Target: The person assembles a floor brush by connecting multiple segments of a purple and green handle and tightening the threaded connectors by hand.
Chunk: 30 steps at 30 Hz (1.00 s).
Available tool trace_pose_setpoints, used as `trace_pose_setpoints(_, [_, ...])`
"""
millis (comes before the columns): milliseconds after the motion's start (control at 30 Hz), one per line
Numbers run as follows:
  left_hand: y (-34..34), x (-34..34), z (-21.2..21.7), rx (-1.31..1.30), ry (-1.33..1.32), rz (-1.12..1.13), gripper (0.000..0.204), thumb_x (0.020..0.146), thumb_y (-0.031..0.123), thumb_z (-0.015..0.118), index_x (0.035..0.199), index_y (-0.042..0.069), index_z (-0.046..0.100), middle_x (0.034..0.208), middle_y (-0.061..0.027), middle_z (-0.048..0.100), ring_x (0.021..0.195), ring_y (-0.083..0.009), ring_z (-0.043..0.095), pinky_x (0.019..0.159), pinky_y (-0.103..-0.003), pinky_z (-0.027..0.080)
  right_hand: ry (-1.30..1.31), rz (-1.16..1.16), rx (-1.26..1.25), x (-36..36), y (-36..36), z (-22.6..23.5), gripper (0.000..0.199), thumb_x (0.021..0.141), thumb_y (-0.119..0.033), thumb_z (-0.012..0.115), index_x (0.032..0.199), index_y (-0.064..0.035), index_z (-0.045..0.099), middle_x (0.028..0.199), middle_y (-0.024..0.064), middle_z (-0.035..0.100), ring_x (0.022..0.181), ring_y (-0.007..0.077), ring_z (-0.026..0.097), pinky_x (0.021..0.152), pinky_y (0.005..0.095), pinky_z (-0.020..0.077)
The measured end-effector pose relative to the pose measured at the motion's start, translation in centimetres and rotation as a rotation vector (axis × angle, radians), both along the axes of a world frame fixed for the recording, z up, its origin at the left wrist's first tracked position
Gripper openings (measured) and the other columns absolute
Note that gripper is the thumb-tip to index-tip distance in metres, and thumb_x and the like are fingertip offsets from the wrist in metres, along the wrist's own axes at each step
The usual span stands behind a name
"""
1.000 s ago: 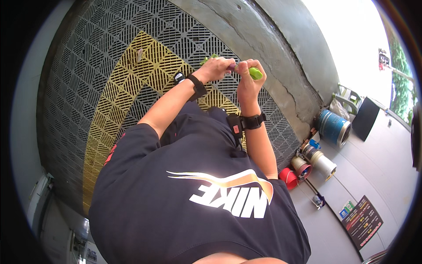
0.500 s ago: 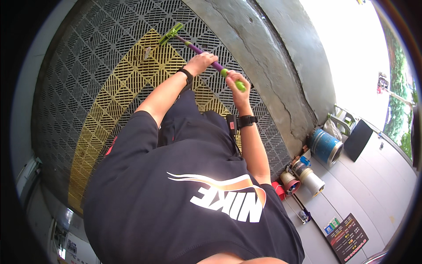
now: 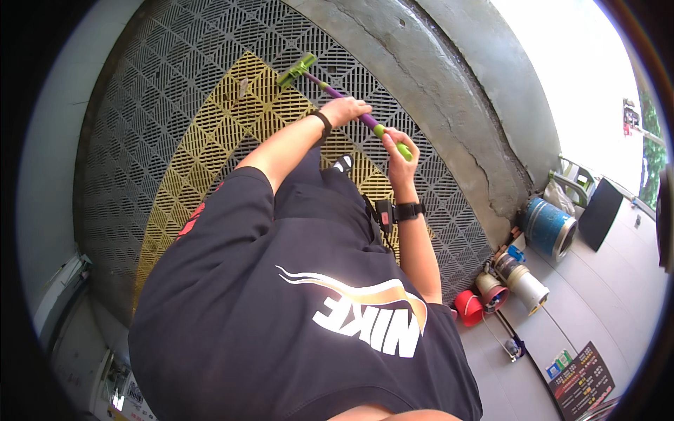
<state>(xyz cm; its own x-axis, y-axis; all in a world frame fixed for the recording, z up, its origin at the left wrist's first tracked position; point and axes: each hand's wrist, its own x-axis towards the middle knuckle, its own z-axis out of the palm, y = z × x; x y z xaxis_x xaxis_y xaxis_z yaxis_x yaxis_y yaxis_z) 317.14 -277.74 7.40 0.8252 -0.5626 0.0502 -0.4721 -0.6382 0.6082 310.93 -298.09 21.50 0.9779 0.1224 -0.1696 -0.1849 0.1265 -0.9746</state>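
I hold a mop-like tool with a purple and green handle [image 3: 339, 93] and a narrow green head [image 3: 298, 70]. Its head is at the floor grating, near the tip of the yellow band; whether it touches cannot be seen. My left hand [image 3: 345, 111] is closed around the purple middle of the handle. Nearer to me, my right hand [image 3: 402, 156] grips the green end section, with its fingers wrapped round it. The handle slants from the far left down toward my right. A small pale scrap [image 3: 243, 88] lies on the grating left of the head.
Grey and yellow plastic grating [image 3: 189, 161] covers the floor, bordered on the right by a cracked concrete strip [image 3: 421, 91]. Along the right wall stand a blue drum [image 3: 550, 224], a white cylinder [image 3: 526, 286] and a red bucket [image 3: 468, 307]. A dark shoe [image 3: 342, 163] shows below my hands.
The tool and both hands have moved right and slightly toward me, still gripping the handle. The whole view has also shifted, and a shoe now shows below my left forearm.
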Motion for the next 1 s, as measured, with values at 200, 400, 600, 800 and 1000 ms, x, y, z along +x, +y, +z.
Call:
trace_pose_setpoints(200, [-9.4,-4.2,3.8,-0.157,0.093,-0.101,0.027,0.083,0.000,0.065,0.106,0.011,0.058,0.096,-0.0111,0.063,0.093,-0.0340,0.066,0.080,-0.046,0.052,0.014,-0.052,-0.059,-4.5,-8.3,4.9,0.008,0.090,0.002,0.073,0.087,0.0035,0.065,0.104,0.0081,0.068,0.092,0.0120,0.061,0.082,0.0250,0.0499])
trace_pose_setpoints(400, [-12.1,-1.2,7.5,-0.164,0.182,-0.262,0.021,0.089,0.015,0.070,0.106,0.009,0.058,0.100,-0.0136,0.063,0.096,-0.0382,0.064,0.084,-0.047,0.051,-0.008,-0.005,-0.200,-1.9,-10.1,9.8,0.015,0.089,-0.010,0.076,0.083,0.0014,0.068,0.082,-0.0018,0.067,0.075,0.0043,0.056,0.069,0.0205,0.0438])
trace_pose_setpoints(600, [-6.6,-0.3,9.6,-0.255,0.212,-0.122,0.021,0.091,0.012,0.068,0.109,0.006,0.061,0.104,-0.0147,0.064,0.102,-0.0365,0.063,0.089,-0.045,0.051,-0.108,-0.020,-0.308,0.7,-3.6,10.6,0.022,0.087,-0.016,0.077,0.079,0.0007,0.066,0.067,-0.0025,0.060,0.062,0.0039,0.049,0.056,0.0220,0.0388])
trace_pose_setpoints(800, [2.9,2.8,8.5,-0.328,0.280,-0.076,0.021,0.091,0.011,0.068,0.110,0.006,0.062,0.106,-0.0151,0.068,0.101,-0.0336,0.066,0.087,-0.040,0.053,-0.237,-0.080,-0.164,4.8,8.5,8.9,0.024,0.088,-0.012,0.076,0.073,-0.0013,0.060,0.066,-0.0029,0.056,0.063,0.0043,0.046,0.057,0.0227,0.0378])
trace_pose_setpoints(1000, [19.1,6.3,5.4,-0.316,0.359,0.154,0.027,0.088,0.017,0.069,0.110,0.003,0.066,0.103,-0.0199,0.071,0.103,-0.0384,0.066,0.088,-0.047,0.053,-0.214,-0.026,-0.294,10.7,28.4,7.5,0.020,0.090,-0.010,0.078,0.078,-0.0012,0.064,0.070,-0.0026,0.062,0.063,0.0041,0.052,0.057,0.0201,0.0408])
